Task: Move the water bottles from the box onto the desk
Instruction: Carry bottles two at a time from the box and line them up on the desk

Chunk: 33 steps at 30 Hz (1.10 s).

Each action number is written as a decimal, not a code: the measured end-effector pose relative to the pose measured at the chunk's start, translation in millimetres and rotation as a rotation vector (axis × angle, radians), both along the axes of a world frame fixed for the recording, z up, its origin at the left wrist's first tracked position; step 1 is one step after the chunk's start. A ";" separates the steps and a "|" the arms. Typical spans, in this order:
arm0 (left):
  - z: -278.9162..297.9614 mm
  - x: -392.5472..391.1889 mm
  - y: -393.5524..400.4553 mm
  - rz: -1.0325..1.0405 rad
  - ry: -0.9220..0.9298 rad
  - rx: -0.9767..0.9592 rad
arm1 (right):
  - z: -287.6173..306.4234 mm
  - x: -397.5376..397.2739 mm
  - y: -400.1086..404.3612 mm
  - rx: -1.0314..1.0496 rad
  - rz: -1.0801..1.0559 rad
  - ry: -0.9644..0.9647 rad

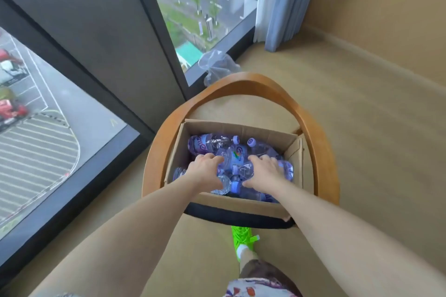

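An open cardboard box (243, 204) stands on the seat of a wooden chair (313, 132). Inside it lie several clear water bottles (207, 144) with purple labels and purple caps, piled on their sides. Both my hands reach down into the box. My left hand (205, 167) curls over a bottle on the left side of the pile. My right hand (264, 171) curls over a bottle on the right side. The bottles under my palms are partly hidden. No desk is in view.
The chair's curved wooden back arches around the box's far side. A crumpled clear plastic bag (218, 65) lies on the carpet by the floor-length window (193, 12). A pale curtain (280, 2) hangs at the corner. My foot in a green shoe (242, 240) stands below the seat.
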<state>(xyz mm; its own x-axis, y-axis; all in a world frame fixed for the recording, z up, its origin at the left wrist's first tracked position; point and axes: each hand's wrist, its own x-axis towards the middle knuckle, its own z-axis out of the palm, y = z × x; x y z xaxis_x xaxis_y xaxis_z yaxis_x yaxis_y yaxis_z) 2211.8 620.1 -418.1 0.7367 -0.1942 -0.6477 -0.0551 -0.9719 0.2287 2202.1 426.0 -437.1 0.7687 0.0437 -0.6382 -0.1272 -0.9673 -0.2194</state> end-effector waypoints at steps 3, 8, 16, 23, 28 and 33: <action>-20.4 7.3 -1.6 -0.100 0.105 0.043 | -24.8 10.6 -1.4 -0.095 0.144 -0.025; -44.8 18.2 0.5 -0.187 0.258 0.071 | -52.5 17.8 -7.9 -0.174 0.284 0.029; -60.1 47.7 -3.0 -0.289 0.436 0.101 | -75.6 20.5 -15.2 -0.151 0.306 0.023; -61.4 49.8 1.6 -0.228 0.414 0.048 | -70.7 25.0 -13.1 -0.117 0.290 0.001; -42.8 55.4 4.5 -0.089 0.286 -0.105 | -53.1 21.6 -18.1 0.126 -0.036 0.098; -7.3 72.4 -1.7 0.206 0.251 -0.306 | -22.0 36.3 -14.6 0.302 -0.304 0.047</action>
